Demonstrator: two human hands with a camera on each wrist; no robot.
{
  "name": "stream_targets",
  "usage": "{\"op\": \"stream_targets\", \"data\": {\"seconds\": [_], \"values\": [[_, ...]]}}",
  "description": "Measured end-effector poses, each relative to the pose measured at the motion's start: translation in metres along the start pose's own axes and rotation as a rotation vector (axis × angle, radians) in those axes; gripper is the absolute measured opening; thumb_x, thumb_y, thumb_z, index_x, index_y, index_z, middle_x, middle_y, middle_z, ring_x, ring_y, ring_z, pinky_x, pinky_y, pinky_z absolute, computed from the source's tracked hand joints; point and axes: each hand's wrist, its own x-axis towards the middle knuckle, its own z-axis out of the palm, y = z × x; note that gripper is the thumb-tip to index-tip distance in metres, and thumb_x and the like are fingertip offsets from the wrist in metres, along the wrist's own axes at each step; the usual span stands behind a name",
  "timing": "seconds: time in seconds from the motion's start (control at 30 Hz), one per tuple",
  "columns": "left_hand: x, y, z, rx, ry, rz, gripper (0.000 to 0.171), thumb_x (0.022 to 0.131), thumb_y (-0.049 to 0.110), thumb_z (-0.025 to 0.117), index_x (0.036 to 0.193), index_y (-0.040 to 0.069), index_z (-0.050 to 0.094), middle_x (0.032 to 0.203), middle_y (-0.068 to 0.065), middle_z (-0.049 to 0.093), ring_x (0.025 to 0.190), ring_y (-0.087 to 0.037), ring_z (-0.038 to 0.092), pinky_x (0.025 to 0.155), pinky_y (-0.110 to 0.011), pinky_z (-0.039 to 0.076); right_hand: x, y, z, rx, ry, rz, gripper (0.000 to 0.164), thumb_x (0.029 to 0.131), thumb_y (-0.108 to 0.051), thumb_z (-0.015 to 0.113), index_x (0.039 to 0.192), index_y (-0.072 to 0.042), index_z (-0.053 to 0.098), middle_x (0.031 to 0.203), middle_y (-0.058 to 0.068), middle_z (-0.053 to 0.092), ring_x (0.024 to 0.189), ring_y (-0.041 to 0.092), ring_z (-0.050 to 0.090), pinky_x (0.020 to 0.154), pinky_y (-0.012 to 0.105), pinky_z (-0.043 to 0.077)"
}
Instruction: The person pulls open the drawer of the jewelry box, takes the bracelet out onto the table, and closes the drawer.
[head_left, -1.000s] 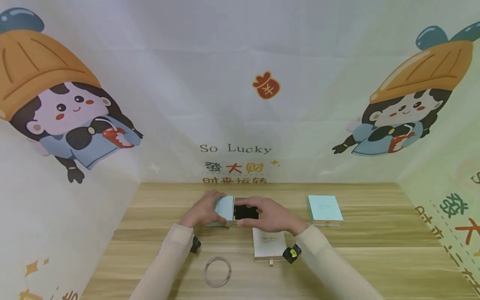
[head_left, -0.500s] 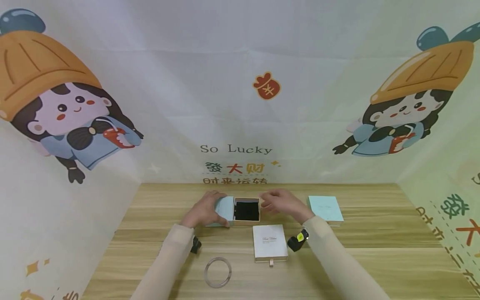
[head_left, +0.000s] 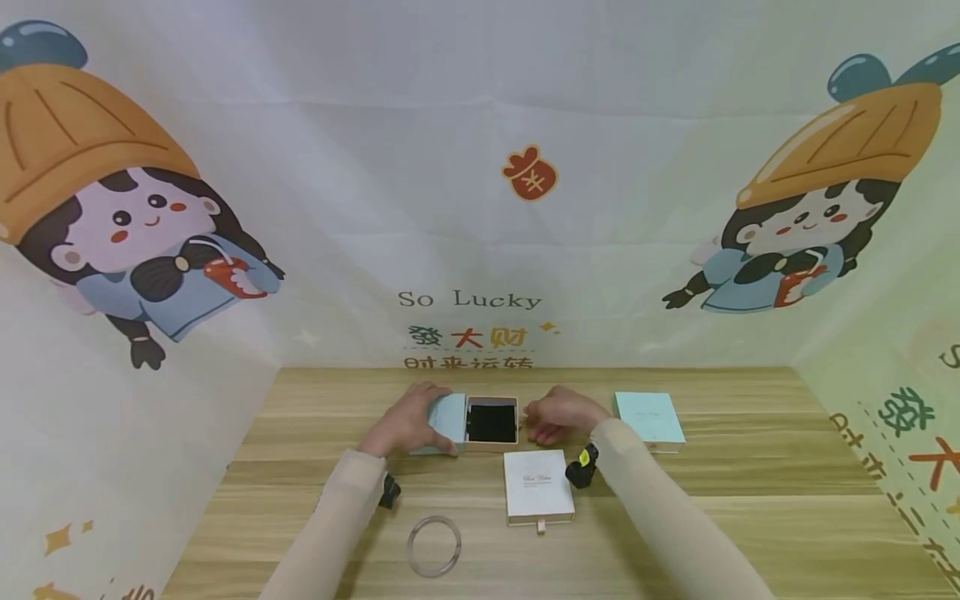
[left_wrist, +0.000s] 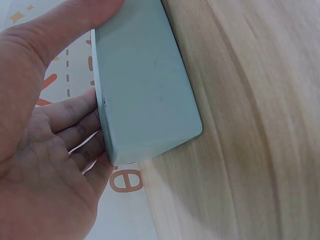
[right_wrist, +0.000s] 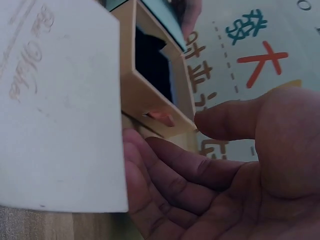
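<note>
My left hand point(head_left: 412, 417) grips the light blue sleeve point(head_left: 447, 417) of a small gift box, thumb on the near side and fingers on the far side. Out of the sleeve's right end stands the cream drawer point(head_left: 491, 447), with a black lining point(head_left: 492, 423) inside. My right hand point(head_left: 562, 414) is just right of the drawer's end, fingers loosely bent. In the right wrist view its thumb point(right_wrist: 225, 120) is right at the drawer's corner, and a pinkish ribbon tab point(right_wrist: 162, 117) shows on the end wall, with a gap between thumb and fingers.
A white gift box point(head_left: 538, 487) with a pull tab lies in front of the drawer. Nearer, to its left, is a translucent bangle point(head_left: 433, 574). Another light blue box point(head_left: 648, 417) sits at the right. A printed backdrop point(head_left: 337, 208) rises behind the wooden table point(head_left: 750, 517).
My right hand has come off the drawer, moved right of it, and turned with its fingers lower by the drawer's end. The left hand keeps its grip on the sleeve.
</note>
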Motion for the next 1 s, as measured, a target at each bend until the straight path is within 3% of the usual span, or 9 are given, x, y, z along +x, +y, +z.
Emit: {"op": "stream_targets", "data": {"seconds": [0.2,0.4,0.73,1.0], "values": [[-0.001,0.0,0.0,-0.016,0.004,0.0,0.103,0.055,0.031,0.101,0.146,0.009,0.055,0.145,-0.011,0.055,0.124,-0.03,0.054,0.103,-0.05,0.052,0.005,-0.001,0.009,0.017,-0.005,0.034,0.023,0.096,-0.014,0.058,0.092,-0.001,0.077,0.072,0.003,0.069,0.059,0.009,0.062,0.057,0.02,0.056],[-0.001,0.001,-0.001,-0.019,-0.01,-0.012,0.104,0.057,0.031,0.1,0.148,0.01,0.053,0.15,-0.013,0.052,0.129,-0.032,0.053,0.106,-0.053,0.051,0.008,-0.002,0.015,0.021,0.0,0.031,0.019,0.096,-0.008,0.061,0.084,0.0,0.073,0.069,0.002,0.067,0.057,0.008,0.06,0.055,0.018,0.054],[0.0,-0.001,0.001,-0.016,0.006,0.005,0.103,0.056,0.03,0.101,0.146,0.01,0.055,0.145,-0.011,0.055,0.125,-0.03,0.053,0.103,-0.051,0.053,0.015,-0.001,0.018,-0.105,0.105,-0.038,0.017,0.094,-0.003,0.063,0.083,0.0,0.076,0.066,0.001,0.067,0.056,0.007,0.06,0.053,0.017,0.053],[0.0,0.0,0.0,-0.016,0.0,-0.011,0.103,0.058,0.031,0.1,0.148,0.011,0.053,0.151,-0.011,0.051,0.136,-0.033,0.049,0.112,-0.053,0.046,0.018,-0.003,0.023,-0.136,0.121,-0.093,0.017,0.092,-0.005,0.063,0.084,-0.002,0.077,0.066,0.0,0.067,0.056,0.007,0.061,0.055,0.019,0.055]]}}
